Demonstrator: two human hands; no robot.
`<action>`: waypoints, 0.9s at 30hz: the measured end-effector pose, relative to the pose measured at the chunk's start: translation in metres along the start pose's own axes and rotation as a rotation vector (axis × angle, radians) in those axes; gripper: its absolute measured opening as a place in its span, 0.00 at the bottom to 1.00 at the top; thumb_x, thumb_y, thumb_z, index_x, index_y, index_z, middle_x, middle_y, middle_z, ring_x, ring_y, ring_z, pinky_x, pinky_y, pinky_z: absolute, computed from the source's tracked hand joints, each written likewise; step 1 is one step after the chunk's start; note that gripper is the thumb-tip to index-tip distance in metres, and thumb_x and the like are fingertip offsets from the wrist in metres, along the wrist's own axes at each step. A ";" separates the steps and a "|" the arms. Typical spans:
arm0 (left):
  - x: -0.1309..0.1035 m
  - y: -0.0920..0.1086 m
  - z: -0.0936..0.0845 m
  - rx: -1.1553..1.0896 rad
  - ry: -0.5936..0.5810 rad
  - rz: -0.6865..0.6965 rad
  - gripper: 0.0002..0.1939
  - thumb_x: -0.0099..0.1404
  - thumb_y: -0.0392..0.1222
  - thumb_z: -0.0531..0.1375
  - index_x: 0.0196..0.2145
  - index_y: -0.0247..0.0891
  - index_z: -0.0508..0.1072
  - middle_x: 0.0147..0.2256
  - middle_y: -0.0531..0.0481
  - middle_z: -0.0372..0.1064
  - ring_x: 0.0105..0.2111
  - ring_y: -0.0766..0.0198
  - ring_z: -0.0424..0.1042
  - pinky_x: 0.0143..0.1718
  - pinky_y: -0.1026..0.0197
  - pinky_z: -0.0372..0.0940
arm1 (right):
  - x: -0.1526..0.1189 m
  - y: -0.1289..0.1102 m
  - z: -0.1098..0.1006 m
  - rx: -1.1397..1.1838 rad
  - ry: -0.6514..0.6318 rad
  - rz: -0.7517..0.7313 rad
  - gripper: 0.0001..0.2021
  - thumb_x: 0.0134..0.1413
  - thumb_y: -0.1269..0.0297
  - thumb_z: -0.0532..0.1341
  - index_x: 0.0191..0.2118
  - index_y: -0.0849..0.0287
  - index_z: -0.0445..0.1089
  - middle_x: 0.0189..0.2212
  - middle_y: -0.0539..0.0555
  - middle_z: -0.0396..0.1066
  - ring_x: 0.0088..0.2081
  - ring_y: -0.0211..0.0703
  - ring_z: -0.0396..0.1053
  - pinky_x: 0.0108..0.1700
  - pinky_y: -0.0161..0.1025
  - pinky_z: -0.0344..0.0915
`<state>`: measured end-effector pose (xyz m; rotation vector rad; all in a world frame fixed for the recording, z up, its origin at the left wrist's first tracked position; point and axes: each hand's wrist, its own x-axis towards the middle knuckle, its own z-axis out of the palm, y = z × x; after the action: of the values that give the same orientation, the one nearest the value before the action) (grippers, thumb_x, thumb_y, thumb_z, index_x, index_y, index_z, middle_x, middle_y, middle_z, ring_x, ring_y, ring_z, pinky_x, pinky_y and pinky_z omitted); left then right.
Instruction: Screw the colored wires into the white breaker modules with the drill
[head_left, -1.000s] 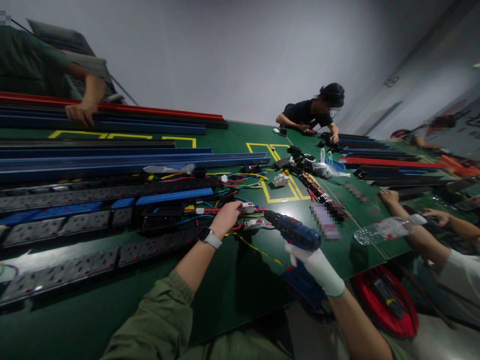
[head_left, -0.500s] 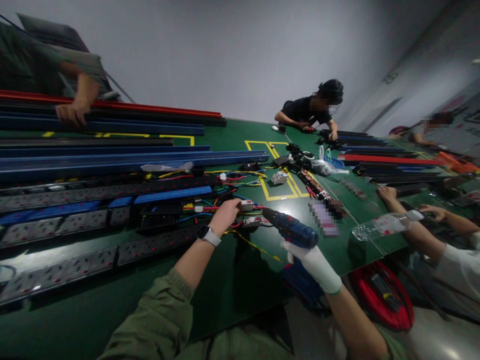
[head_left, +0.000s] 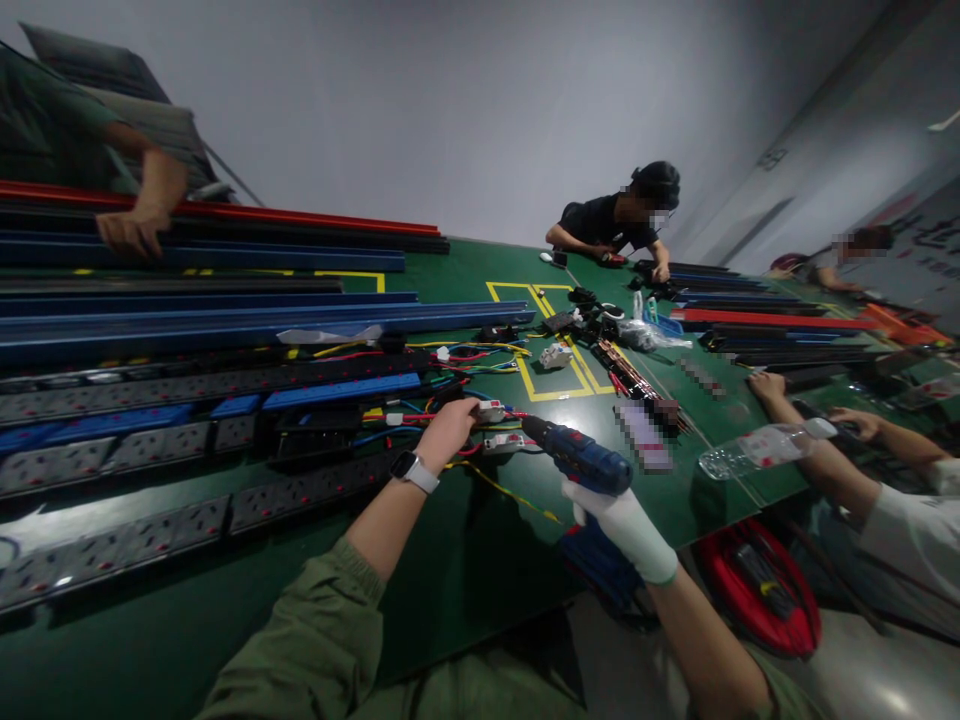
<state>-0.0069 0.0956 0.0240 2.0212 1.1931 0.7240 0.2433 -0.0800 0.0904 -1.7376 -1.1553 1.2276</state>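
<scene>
My left hand (head_left: 448,432), bare with a watch on the wrist, is closed on a small white circuit breaker (head_left: 491,409) that has wires attached. My right hand (head_left: 611,515), in a white glove, grips a blue cordless drill (head_left: 581,455) by its handle. The drill's tip points left and meets the wires at the breaker's right end; exact contact is too small to tell. A second white breaker (head_left: 502,443) lies just below the first. Coloured wires (head_left: 420,420) run left toward black socket strips (head_left: 307,497). A yellow-green wire (head_left: 517,492) trails across the green table.
Blue metal channels (head_left: 262,318) lie at the left. Another breaker (head_left: 555,356), a bundle of copper-ended wires (head_left: 634,375) and a plastic bottle (head_left: 757,450) are to the right. Co-workers' hands are at the far left (head_left: 135,230) and at the right (head_left: 769,386). A red bag (head_left: 772,600) sits below the table edge.
The whole view has shifted slightly, moving things a little to the left. Both hands keep their holds on the breaker and the drill, with hardly any movement between them.
</scene>
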 end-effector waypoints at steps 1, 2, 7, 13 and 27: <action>0.000 0.001 0.000 -0.001 -0.002 -0.001 0.11 0.65 0.33 0.54 0.38 0.37 0.76 0.39 0.43 0.77 0.41 0.56 0.74 0.44 0.60 0.63 | 0.000 0.000 0.000 -0.004 0.002 0.005 0.23 0.50 0.57 0.67 0.51 0.59 0.70 0.13 0.45 0.65 0.16 0.40 0.63 0.24 0.37 0.61; -0.001 0.001 -0.001 -0.002 -0.002 0.002 0.11 0.65 0.33 0.54 0.38 0.37 0.76 0.40 0.43 0.77 0.41 0.56 0.74 0.45 0.60 0.63 | 0.000 0.000 0.000 -0.004 0.003 0.010 0.22 0.50 0.57 0.67 0.50 0.59 0.71 0.13 0.45 0.65 0.16 0.40 0.63 0.24 0.37 0.61; -0.001 0.001 -0.001 0.009 0.002 0.007 0.12 0.65 0.32 0.53 0.39 0.37 0.77 0.41 0.42 0.77 0.42 0.56 0.74 0.46 0.59 0.64 | -0.001 0.000 0.002 -0.013 0.019 0.008 0.14 0.50 0.57 0.66 0.41 0.58 0.72 0.13 0.45 0.65 0.16 0.38 0.62 0.25 0.37 0.63; 0.000 0.000 0.000 0.004 0.001 0.003 0.13 0.65 0.32 0.54 0.42 0.37 0.78 0.42 0.42 0.77 0.44 0.56 0.74 0.48 0.59 0.64 | -0.002 -0.001 0.001 0.014 0.010 0.007 0.19 0.50 0.55 0.66 0.47 0.59 0.71 0.19 0.47 0.70 0.17 0.38 0.65 0.23 0.37 0.63; 0.001 0.000 0.001 -0.009 0.000 0.008 0.12 0.65 0.33 0.55 0.41 0.38 0.78 0.41 0.43 0.78 0.44 0.56 0.74 0.47 0.58 0.64 | -0.008 -0.016 0.003 0.021 -0.004 0.031 0.24 0.48 0.54 0.66 0.49 0.62 0.70 0.20 0.46 0.69 0.18 0.37 0.66 0.25 0.35 0.63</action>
<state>-0.0063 0.0965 0.0234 2.0200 1.1806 0.7317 0.2354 -0.0822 0.1062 -1.7443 -1.1172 1.2584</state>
